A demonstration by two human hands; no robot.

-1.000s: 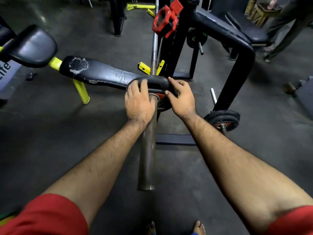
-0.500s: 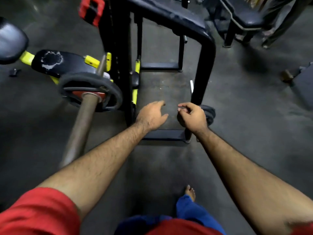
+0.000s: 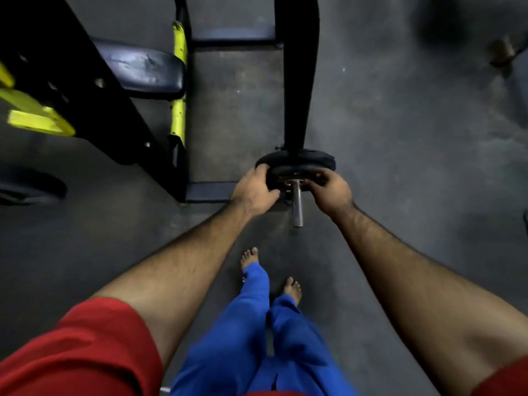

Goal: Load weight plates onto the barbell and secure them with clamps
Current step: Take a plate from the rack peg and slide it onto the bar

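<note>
A small black weight plate [image 3: 297,171] sits on a short steel storage peg [image 3: 297,207] low on the black rack post [image 3: 297,81], with a second plate behind it. My left hand [image 3: 254,190] grips the plate's left rim. My right hand [image 3: 328,190] grips its right rim. The peg's bare end sticks out toward me between both hands. At the far left edge, part of the plate loaded on the barbell [image 3: 31,187] shows, blurred. The barbell sleeve and the red clamp are out of view.
A black rack frame with yellow hooks [image 3: 37,121] fills the upper left. A dark padded bench [image 3: 143,72] with a yellow leg [image 3: 178,81] lies behind it. My bare feet [image 3: 291,290] in blue trousers stand on the grey floor below the peg.
My hands left the plate on the barbell, swung right and down, and closed on the small plate on the storage peg. The view dropped toward the floor.
</note>
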